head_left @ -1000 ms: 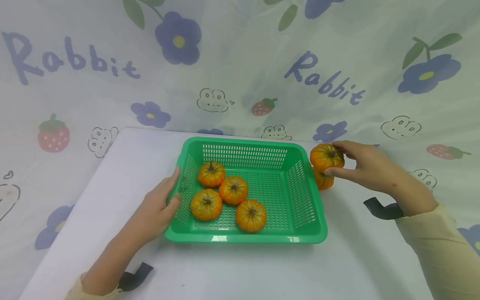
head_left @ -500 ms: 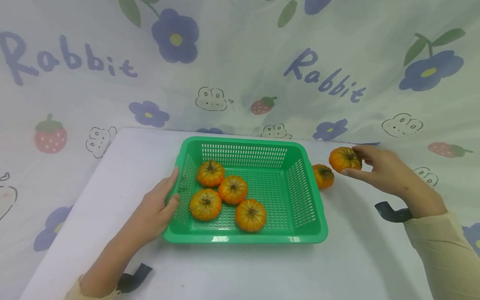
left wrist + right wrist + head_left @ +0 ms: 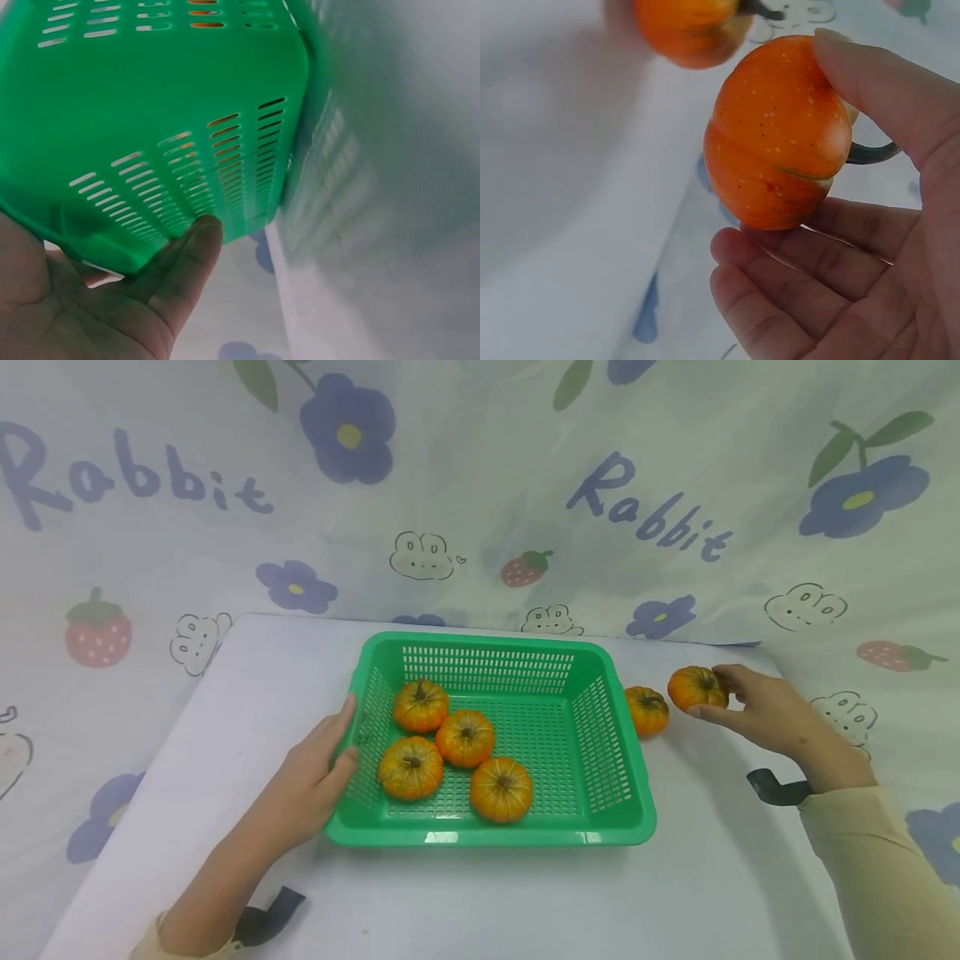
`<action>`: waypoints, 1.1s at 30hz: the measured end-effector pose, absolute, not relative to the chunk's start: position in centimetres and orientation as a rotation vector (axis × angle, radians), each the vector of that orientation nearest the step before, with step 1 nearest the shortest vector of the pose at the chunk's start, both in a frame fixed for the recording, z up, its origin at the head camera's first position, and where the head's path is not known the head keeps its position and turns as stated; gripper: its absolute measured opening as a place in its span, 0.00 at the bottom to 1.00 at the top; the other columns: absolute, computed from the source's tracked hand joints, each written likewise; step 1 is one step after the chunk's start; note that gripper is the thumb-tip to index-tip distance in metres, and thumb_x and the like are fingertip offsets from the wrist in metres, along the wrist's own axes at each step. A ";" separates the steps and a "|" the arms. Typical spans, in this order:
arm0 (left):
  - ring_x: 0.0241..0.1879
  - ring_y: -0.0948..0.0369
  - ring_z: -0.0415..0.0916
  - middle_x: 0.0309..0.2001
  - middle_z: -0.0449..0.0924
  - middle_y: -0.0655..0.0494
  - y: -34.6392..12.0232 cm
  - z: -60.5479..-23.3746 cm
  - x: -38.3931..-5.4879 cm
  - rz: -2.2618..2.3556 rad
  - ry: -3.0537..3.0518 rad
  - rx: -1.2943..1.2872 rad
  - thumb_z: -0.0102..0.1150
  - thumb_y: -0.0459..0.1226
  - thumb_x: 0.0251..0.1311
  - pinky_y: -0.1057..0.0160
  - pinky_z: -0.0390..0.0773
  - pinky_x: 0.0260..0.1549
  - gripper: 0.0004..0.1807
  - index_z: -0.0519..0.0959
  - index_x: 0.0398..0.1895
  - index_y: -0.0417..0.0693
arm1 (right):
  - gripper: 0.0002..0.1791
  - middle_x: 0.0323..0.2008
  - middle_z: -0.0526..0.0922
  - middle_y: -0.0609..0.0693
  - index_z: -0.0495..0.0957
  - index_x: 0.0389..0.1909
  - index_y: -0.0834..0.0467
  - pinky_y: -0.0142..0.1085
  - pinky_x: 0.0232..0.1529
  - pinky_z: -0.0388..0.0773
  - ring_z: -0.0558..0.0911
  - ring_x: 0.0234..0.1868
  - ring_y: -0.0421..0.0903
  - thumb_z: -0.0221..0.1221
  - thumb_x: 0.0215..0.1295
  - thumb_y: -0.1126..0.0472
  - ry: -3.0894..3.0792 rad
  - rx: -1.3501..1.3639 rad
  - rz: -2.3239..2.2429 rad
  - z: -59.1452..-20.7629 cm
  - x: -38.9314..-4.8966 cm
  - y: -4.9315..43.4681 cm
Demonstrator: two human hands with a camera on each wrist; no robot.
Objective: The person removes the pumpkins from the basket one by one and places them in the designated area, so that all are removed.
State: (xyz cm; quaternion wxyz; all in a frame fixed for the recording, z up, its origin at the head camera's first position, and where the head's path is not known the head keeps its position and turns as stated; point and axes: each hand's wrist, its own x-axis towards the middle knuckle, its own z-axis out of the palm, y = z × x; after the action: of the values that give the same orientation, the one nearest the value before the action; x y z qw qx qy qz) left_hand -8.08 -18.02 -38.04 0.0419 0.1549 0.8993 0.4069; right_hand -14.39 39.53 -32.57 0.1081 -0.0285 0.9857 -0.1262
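Note:
A green plastic basket (image 3: 491,837) with slotted walls stands on the white table. My left hand (image 3: 303,785) grips its left rim; in the left wrist view, the fingers (image 3: 191,262) lie against the outer slotted wall (image 3: 150,82). Several small orange pumpkins sit in the left and middle of the basket, one pumpkin (image 3: 502,789) being nearest the front. To the right of the basket, my right hand (image 3: 765,706) pinches another pumpkin (image 3: 696,689) between thumb and fingers. The right wrist view shows this pumpkin (image 3: 776,135) from below, its dark stem pointing toward the palm.
Another pumpkin (image 3: 647,711) lies beside the basket's right wall, left of the held one. White table surface (image 3: 480,902) extends in front of the basket. Behind the table hangs a pale curtain (image 3: 465,460) printed with flowers, rabbits and strawberries.
My right hand has carried its pumpkin rightward, away from the pumpkin by the basket's right wall, then slightly lower in the view. The left hand has stayed on the rim.

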 end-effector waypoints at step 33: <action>0.54 0.47 0.77 0.76 0.61 0.35 -17.9 -38.0 -8.1 1.252 2.744 0.467 0.41 0.35 0.81 0.47 0.83 0.49 0.37 0.41 0.86 0.45 | 0.55 0.66 0.70 0.77 0.59 0.75 0.73 0.71 0.59 0.71 0.70 0.64 0.75 0.62 0.68 0.31 2.836 -0.025 -0.418 -35.6 -14.4 41.1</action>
State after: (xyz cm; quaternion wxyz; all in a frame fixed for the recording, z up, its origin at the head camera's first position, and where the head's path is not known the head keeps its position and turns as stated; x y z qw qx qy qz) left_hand -8.08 -17.87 -38.03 0.0446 0.1528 0.8982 0.4098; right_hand -14.41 41.08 -35.64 0.1368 -0.0088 0.9800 -0.1445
